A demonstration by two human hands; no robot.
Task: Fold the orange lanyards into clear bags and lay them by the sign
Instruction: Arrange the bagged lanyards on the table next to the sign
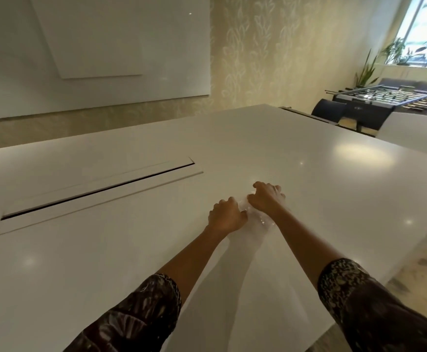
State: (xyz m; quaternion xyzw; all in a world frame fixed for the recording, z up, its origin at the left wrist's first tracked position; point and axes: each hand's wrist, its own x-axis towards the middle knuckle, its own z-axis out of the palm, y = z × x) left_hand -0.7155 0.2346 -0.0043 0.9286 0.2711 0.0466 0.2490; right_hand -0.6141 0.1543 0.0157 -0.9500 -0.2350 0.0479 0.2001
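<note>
Both my hands are stretched out over the white table (309,174), close together. My left hand (226,215) has its fingers curled and pinches one end of a clear plastic bag (264,221). My right hand (265,196) lies just beyond it with curled fingers gripping the other end of the same bag. The bag is crumpled between and under the hands and mostly hidden by them. No orange lanyard and no sign appear in view.
A long cable slot with a flap (98,190) runs across the table to the left. A whiteboard (121,47) hangs on the far wall. Chairs (329,110) and a foosball table (385,97) stand at the back right, near plants at a window.
</note>
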